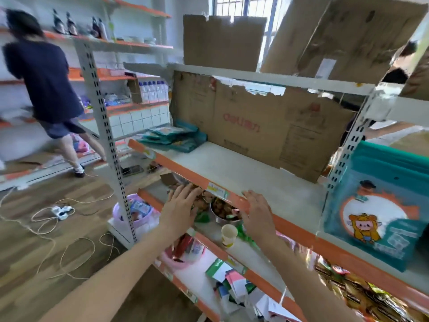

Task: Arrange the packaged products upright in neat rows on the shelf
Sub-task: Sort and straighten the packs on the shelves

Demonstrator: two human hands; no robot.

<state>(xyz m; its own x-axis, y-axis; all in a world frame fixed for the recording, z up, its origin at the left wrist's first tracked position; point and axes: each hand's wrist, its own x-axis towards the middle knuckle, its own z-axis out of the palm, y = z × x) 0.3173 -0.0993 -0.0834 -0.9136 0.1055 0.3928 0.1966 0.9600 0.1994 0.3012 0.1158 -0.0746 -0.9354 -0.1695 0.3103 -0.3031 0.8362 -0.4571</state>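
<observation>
Barely started tbh: teal packets (173,138) are left flat on the shelf (243,168), nothing's held, left hand (182,209) and right hand (256,212) spread empty.

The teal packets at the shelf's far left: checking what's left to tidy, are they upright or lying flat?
Lying flat. The teal packets sit stacked in a loose pile on the shelf, faces up.

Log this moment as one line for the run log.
left hand open, empty | right hand open at shelf edge | teal packs flat | teal pack upright
</observation>
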